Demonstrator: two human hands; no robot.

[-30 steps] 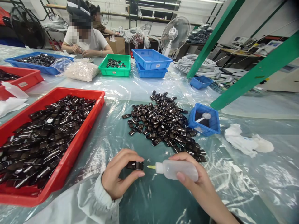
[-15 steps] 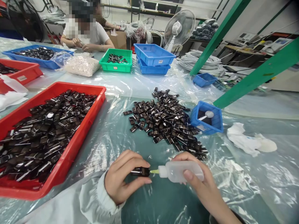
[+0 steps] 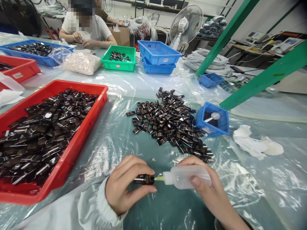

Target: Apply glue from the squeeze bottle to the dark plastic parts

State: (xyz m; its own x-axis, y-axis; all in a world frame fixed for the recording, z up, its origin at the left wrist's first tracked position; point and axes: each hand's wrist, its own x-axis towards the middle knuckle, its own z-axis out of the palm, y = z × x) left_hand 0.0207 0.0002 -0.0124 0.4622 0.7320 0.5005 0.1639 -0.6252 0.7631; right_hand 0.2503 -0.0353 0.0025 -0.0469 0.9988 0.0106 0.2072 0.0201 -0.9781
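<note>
Above sheeting (image 3: 115, 137), left hand (image 3: 121, 187) pinches glossy black part (image 3: 144, 180), right hand (image 3: 212, 188) grips translucent bottle (image 3: 183, 177).

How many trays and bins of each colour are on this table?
Red: 2, large tray and left-edge tray
Blue: 5, back-left tray, two stacked trays, two small bins
Green: 1, green tray
Total: 8

White tray labels (image 3: 165, 60), lettering unreadable
</note>
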